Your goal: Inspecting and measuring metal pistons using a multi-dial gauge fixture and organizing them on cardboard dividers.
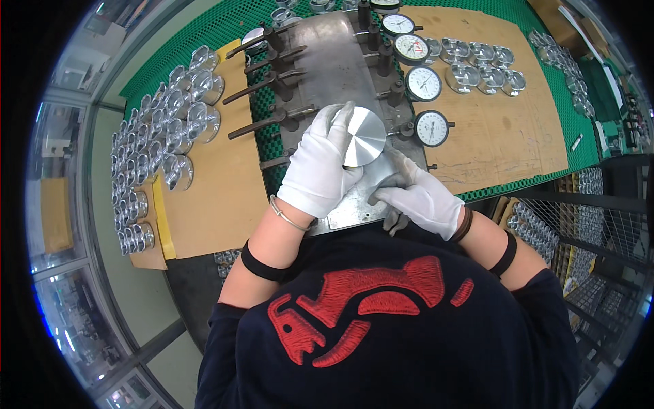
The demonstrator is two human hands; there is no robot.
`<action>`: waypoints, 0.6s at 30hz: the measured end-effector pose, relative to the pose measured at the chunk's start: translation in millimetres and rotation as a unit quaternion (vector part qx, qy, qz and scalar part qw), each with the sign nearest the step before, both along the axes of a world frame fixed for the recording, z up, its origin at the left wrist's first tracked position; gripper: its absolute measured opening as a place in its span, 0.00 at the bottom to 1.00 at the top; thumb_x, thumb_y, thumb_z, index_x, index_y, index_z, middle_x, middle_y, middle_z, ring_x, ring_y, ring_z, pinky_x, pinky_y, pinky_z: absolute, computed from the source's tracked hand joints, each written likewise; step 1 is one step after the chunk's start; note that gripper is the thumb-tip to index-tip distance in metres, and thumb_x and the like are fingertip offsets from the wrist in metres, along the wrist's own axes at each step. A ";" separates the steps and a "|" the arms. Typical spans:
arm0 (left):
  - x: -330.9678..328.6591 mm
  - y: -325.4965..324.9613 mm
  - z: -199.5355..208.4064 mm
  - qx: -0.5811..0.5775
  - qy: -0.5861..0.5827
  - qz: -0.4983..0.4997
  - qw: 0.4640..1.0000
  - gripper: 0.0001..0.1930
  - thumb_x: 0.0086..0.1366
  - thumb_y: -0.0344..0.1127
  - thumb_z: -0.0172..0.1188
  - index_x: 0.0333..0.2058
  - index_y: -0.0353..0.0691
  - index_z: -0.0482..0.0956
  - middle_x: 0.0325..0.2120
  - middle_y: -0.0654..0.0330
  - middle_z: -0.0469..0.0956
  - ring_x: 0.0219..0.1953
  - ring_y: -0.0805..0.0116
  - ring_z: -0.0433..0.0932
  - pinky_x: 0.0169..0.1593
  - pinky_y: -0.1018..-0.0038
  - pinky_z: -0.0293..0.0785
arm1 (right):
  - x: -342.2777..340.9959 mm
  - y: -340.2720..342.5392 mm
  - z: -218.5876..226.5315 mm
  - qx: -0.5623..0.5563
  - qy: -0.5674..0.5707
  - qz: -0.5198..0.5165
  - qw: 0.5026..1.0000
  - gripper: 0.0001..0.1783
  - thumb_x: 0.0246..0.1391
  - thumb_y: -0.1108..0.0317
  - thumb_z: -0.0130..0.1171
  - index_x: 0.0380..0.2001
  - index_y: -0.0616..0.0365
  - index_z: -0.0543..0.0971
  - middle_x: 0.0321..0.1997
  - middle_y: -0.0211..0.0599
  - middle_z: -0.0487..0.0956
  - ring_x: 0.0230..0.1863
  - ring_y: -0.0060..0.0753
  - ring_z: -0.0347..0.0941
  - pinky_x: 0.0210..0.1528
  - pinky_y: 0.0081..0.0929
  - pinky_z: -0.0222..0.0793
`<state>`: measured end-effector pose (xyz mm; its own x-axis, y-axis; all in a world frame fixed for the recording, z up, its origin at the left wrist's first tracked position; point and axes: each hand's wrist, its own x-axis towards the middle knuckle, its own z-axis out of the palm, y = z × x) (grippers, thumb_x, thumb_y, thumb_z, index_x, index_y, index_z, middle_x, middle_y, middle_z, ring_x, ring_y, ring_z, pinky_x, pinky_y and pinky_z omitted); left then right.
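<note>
Hands in white gloves at metal fixture, L one gripping round disc

L hand (318,163) is closed on the left edge of a shiny metal disc (368,140); its fingers lie along the rim, thumb side is hidden. Disc is above the near part of the metal fixture (332,65), w/ its flat round face turned up to the camera. R hand (424,201) is just beside, lower right of disc, w/ fingers bent; I cannot tell if it holds smth.

Dark clamp handles (255,126) stick out on the left side of fixture. On its right side, several white dial gauges (424,83) stand in a row. Many shiny metal parts (203,123) are grouped on cardboard (218,211) at left; a smaller group of similar parts (463,78) is on cardboard at right. Green mat (470,189) covers the bench under it.
</note>
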<state>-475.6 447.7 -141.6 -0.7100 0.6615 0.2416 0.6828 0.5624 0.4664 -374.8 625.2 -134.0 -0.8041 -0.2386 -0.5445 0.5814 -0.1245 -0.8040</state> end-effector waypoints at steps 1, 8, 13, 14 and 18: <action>0.3 0.5 1.2 0.001 0.000 -0.001 1.000 0.43 0.45 0.30 0.68 0.62 0.34 0.61 0.57 0.41 0.64 0.53 0.42 0.71 0.56 0.59 0.71 | 0.4 0.6 -0.3 0.001 0.000 -0.001 1.000 0.50 0.56 0.71 0.56 0.72 0.53 0.35 0.39 0.41 0.77 0.24 0.28 0.77 0.23 0.25 0.76; 23.6 -26.7 54.0 0.149 -0.302 -0.086 0.937 0.21 0.60 0.36 0.56 0.50 0.32 0.74 0.40 0.52 0.79 0.40 0.61 0.79 0.48 0.70 0.73 | 2.4 28.4 25.8 -0.019 0.147 -0.123 0.981 0.26 0.55 0.74 0.56 0.58 0.64 0.66 0.45 0.38 0.78 0.44 0.26 0.75 0.46 0.23 0.72; -39.6 -134.0 13.9 0.030 0.085 0.266 0.960 0.27 0.62 0.38 0.60 0.58 0.35 0.68 0.48 0.47 0.76 0.47 0.53 0.77 0.53 0.62 0.73 | 10.4 136.7 -19.9 0.040 0.293 -0.361 0.884 0.17 0.63 0.65 0.41 0.50 0.60 0.71 0.42 0.38 0.77 0.31 0.27 0.74 0.30 0.21 0.71; -52.9 -168.6 4.2 -0.102 0.087 0.368 0.920 0.27 0.62 0.37 0.59 0.59 0.34 0.67 0.50 0.46 0.75 0.50 0.51 0.76 0.54 0.62 0.72 | -2.5 161.9 -30.7 0.031 0.260 -0.394 0.881 0.17 0.62 0.65 0.42 0.50 0.60 0.71 0.39 0.37 0.78 0.29 0.26 0.74 0.27 0.20 0.70; -63.0 -244.5 -19.4 -0.334 0.002 0.505 0.796 0.28 0.62 0.36 0.59 0.60 0.37 0.65 0.56 0.45 0.70 0.54 0.45 0.72 0.57 0.60 0.70 | -60.8 179.6 -73.7 0.130 0.065 -0.395 0.907 0.16 0.58 0.60 0.50 0.46 0.55 0.74 0.36 0.33 0.79 0.27 0.25 0.74 0.26 0.23 0.71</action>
